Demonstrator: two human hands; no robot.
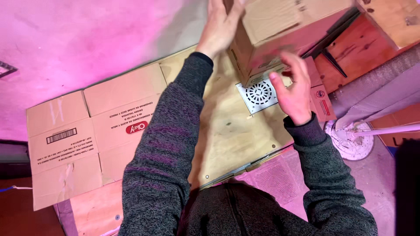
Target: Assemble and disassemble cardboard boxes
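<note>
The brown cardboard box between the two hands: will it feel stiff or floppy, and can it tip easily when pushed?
The brown cardboard box probably stays fairly stiff: its edges look straight under the left hand. It seems light, since the right hand touches it with open fingers. It may tip easily, as it stands tilted above the wooden board.

Cardboard box (280, 30) at 12 o'clock on the surface (227, 131) — round vent grille (259, 95) just beneath it; flattened carton (87, 135) at 9 o'clock, white disc (350, 140) at 3.
</note>
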